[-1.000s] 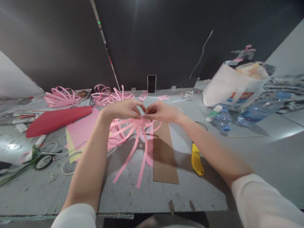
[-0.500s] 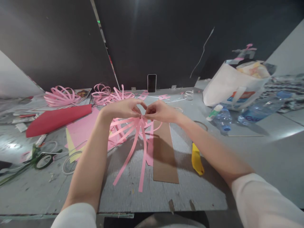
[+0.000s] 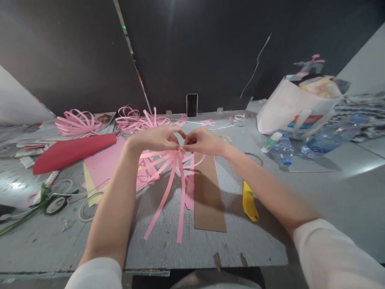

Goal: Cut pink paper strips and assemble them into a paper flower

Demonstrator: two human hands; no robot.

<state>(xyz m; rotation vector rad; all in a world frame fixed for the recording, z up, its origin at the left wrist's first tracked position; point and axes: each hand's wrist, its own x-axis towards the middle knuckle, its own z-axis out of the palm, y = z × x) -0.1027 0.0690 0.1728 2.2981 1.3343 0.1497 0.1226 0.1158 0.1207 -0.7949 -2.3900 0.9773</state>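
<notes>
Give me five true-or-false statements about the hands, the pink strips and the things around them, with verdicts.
1. Both hands pinch the pink paper strips at one gathered point. True.
2. The right hand holds the yellow cutter. False: it lies on the table, untouched.
3. A phone stands against the dark wall. True.
4. The red paper sheet lies right of the cardboard strip. False: left.
5. The left hand grips scissors. False: only strips.
</notes>
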